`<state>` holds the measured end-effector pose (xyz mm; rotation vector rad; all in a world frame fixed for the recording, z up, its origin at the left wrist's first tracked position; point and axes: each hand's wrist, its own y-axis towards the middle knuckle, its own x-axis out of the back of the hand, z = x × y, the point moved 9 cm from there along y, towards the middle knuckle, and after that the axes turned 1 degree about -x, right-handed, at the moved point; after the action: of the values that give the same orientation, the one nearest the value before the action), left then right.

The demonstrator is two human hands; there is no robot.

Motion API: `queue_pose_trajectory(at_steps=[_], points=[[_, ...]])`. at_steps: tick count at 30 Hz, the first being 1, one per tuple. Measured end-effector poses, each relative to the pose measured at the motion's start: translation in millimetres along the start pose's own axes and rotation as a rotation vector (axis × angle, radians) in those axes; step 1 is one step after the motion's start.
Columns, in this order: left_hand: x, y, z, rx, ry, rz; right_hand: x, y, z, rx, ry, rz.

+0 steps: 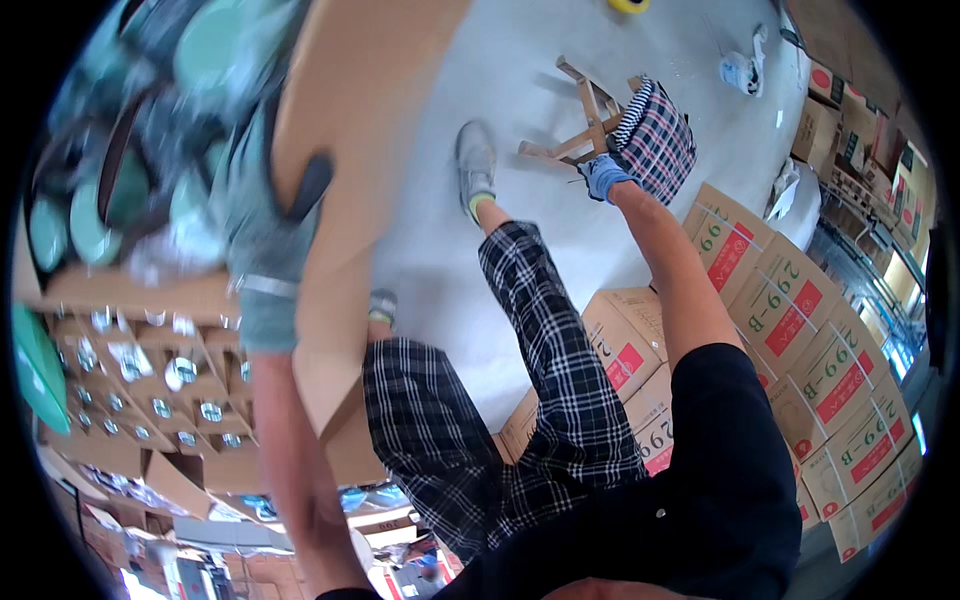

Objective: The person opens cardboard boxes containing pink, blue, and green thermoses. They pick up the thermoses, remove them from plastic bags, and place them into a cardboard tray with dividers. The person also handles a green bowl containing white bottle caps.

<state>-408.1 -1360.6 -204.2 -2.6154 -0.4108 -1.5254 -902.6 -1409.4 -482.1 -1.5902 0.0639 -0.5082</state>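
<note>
My left hand (262, 217), in a grey-green glove with a dark thumb, grips the wall of a large open cardboard box (367, 127). The thumb lies over the outer side; the fingers are inside and blurred. In that box are several round pale-green pieces (49, 232) among clear plastic wrapping, too blurred to name exactly. My right hand (606, 177), in a blue glove, is closed on a wooden stool (587, 101) beside its plaid cushion (661, 139). The stool appears tipped or folded, its legs pointing left.
Strapped printed cartons (780, 307) are stacked to the right, near my leg. A divided cardboard box (154, 427) at lower left holds several glass-like pieces. My shoe (475, 154) stands on the grey floor (517, 67). Crumpled plastic (742, 73) and a yellow ring (628, 4) lie farther off.
</note>
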Motion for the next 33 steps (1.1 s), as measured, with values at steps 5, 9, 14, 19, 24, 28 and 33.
queue_pose_trajectory(at_steps=[5, 9, 14, 19, 24, 28, 33], points=[[39, -70, -80, 0.096, -0.408, -0.318, -13, -48, 82, -0.013, 0.184, 0.173], [45, -171, -49, 0.293, -0.343, -0.185, -7, -30, 191, 0.14, 0.379, 0.143], [51, -246, 20, 0.865, -0.796, -0.501, 4, -18, 236, 0.156, 0.68, 0.258], [105, -272, 59, 0.727, -1.008, -1.118, 39, -62, 246, 0.369, 0.872, 0.353], [170, -264, 28, 0.696, -0.993, -1.179, 71, -118, 182, 0.432, 0.948, 0.352], [205, -298, -14, 0.504, -0.785, -1.277, 92, -139, 150, 0.713, 0.428, 0.076], [242, -330, -88, 0.333, -0.843, -1.416, 99, -106, 143, 0.366, 0.802, 0.057]])
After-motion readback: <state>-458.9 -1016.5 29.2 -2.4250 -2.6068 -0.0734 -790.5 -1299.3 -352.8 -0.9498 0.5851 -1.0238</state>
